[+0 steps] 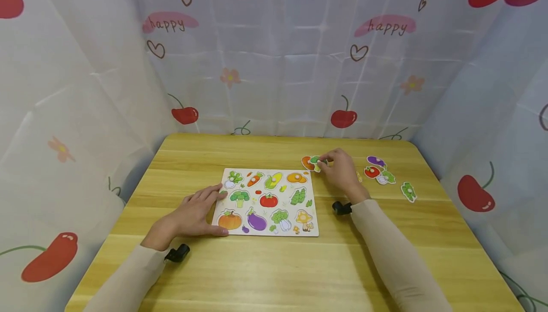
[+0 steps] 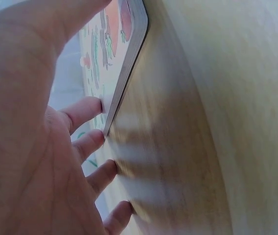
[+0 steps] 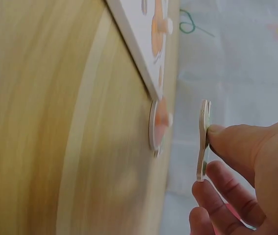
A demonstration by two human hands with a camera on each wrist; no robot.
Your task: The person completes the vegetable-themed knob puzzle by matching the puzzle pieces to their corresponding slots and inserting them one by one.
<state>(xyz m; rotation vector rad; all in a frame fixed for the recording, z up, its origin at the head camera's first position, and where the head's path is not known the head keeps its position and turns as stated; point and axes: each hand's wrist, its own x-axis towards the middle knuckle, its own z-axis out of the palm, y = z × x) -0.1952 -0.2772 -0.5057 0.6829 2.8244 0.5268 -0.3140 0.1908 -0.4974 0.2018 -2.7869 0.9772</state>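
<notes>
A flat wooden vegetable puzzle board [image 1: 274,232] lies on the table. My left hand [image 1: 194,212] rests along its left edge, thumb at the near corner and fingers spread toward the far side. In the left wrist view the outstretched fingertips [image 2: 94,144] touch the board's edge and the table beside it. Past the board's far right corner, my right hand [image 1: 342,171] pinches a broccoli piece [image 1: 316,161]. The right wrist view shows this thin piece [image 3: 203,142] raised off the table, edge-on. A round orange piece [image 1: 306,162] with a knob lies just beyond the board's corner.
Right of my right hand lie an eggplant piece [image 1: 376,160], a tomato piece [image 1: 371,172], a leafy cabbage piece [image 1: 386,177] and a green piece [image 1: 408,191]. A yellow piece [image 1: 358,177] is partly hidden by the hand. Curtains with cherries [image 1: 344,118] surround the table.
</notes>
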